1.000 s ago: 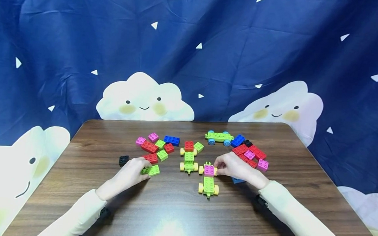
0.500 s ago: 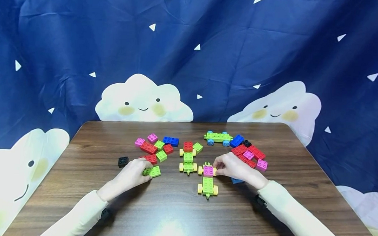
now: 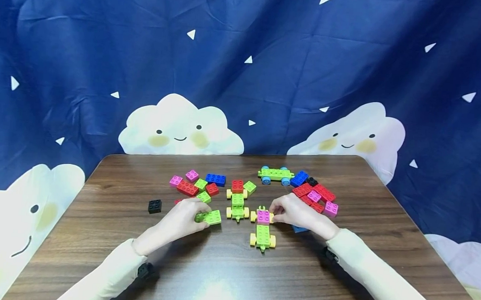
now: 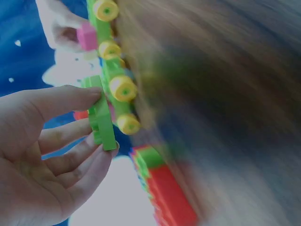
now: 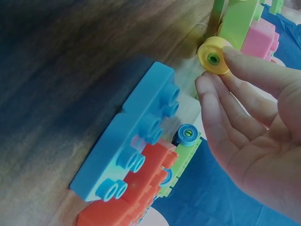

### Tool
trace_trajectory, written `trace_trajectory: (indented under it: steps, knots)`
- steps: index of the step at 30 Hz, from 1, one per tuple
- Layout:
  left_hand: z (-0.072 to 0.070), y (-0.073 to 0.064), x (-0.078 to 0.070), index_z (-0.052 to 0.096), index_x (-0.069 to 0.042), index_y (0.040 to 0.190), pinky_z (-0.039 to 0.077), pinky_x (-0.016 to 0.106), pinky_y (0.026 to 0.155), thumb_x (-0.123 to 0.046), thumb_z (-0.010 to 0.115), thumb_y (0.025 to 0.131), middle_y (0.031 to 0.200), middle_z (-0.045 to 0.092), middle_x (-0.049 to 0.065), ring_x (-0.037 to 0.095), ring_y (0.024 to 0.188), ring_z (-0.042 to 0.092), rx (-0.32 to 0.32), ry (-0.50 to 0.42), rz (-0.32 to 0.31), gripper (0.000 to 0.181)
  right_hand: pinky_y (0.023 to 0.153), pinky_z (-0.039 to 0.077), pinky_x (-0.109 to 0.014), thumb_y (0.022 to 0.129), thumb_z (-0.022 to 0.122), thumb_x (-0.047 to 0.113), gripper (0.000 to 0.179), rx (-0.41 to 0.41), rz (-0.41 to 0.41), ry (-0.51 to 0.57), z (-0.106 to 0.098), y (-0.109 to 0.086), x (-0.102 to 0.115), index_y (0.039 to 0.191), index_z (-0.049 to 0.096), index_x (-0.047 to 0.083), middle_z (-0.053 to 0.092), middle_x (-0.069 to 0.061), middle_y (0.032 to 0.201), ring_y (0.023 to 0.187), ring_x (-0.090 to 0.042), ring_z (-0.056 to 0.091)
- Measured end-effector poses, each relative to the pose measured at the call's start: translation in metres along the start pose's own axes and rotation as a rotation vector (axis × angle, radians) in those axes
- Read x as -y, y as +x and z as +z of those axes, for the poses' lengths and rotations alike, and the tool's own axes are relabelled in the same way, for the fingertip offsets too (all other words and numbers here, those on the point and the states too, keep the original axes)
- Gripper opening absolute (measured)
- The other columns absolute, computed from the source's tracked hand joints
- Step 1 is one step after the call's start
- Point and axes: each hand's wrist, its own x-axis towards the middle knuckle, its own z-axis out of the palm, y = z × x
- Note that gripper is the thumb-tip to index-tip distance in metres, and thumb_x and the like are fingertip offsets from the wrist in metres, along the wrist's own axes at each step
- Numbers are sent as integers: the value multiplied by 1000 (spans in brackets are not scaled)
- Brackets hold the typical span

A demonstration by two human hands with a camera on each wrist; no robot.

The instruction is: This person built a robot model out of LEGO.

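Note:
My left hand (image 3: 182,221) pinches a light green building brick (image 3: 214,217) between thumb and fingers, left of the toy cars. In the left wrist view, the green brick (image 4: 104,117) is held on edge, its studs toward the palm. My right hand (image 3: 298,211) is at the front toy car (image 3: 262,236), a green base with yellow wheels and a pink brick (image 3: 263,217) on top. In the right wrist view, thumb and fingers pinch that car's yellow wheel (image 5: 214,55). Just left stands another yellow-wheeled green car (image 3: 237,200) with a red brick (image 3: 237,186).
A blue-wheeled green car base (image 3: 275,174) stands at the back. Several loose bricks, including a red brick (image 3: 187,188), lie left; another pile with a red brick (image 3: 324,192) lies right. A blue brick (image 5: 124,134) is beside my right hand. A black brick (image 3: 154,206) lies far left.
My left hand has moved right with the green brick, away from the left pile and closer to the cars. The right hand stays at the front car.

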Motion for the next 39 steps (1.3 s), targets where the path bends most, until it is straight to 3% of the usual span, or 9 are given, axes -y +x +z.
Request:
trace_trajectory:
  steps: [12, 21, 34, 39]
  knots:
    - [4, 32, -45, 75, -8, 105, 56, 29, 78, -22, 81, 80, 99, 73, 3, 13, 90, 66, -16, -30, 175, 29, 63, 50, -15, 82, 77, 9, 6, -10, -4, 4, 1, -1, 0, 87, 73, 8, 72, 1, 78, 68, 2, 59]
    - [20, 54, -72, 73, -9, 111, 55, 31, 86, -26, 78, 85, 106, 74, 2, 14, 99, 66, 31, -49, 181, 31, 62, 50, -15, 83, 77, 10, 5, -16, -22, 9, 2, -1, -2, 86, 73, 10, 72, 2, 76, 67, 1, 59]
    - [36, 67, -82, 71, -6, 111, 52, 24, 74, -25, 78, 85, 100, 71, 4, 13, 88, 61, 17, -57, 190, 33, 65, 52, -14, 82, 79, 14, 9, 5, -8, 54, 4, 0, -5, 86, 71, 12, 72, 4, 79, 69, 3, 62]
    - [38, 70, -81, 67, -4, 119, 50, 22, 70, -24, 78, 85, 102, 71, 6, 14, 86, 62, 21, -77, 193, 41, 65, 52, -15, 82, 79, 12, 8, 4, -15, 45, 3, 0, -6, 86, 72, 11, 73, 2, 79, 69, 0, 63]
